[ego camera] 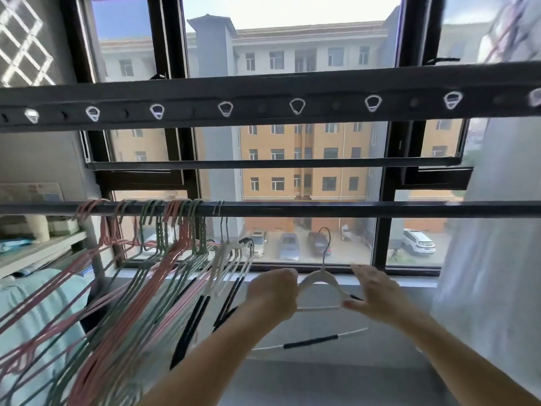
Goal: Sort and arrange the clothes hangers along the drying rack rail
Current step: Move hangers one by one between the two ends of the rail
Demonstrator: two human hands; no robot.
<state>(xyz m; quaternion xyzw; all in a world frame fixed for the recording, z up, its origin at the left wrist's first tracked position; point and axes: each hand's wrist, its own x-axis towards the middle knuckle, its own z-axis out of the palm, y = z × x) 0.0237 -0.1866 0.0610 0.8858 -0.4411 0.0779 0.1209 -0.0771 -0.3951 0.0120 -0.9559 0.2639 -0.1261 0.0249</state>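
A white hanger [319, 278] with a dark wire hook is held below the dark drying rack rail [322, 208]; its hook hangs free of the rail. My left hand [273, 291] grips its left shoulder. The fingertips of my right hand [373, 291] pinch its right end. On the rail's left part hang several pink hangers [96, 288], green hangers [152, 230] and white hangers [231, 256], swung toward me. Another white hanger with a black grip [310, 341] shows lower down, between my forearms.
A flat upper bar with a row of hook holes [225, 108] crosses above, and a thin middle bar [263, 164] behind. The rail's right stretch carries nothing. White cloth [497, 230] hangs at the right. Shelves and a pale green cloth [35, 303] stand at the left.
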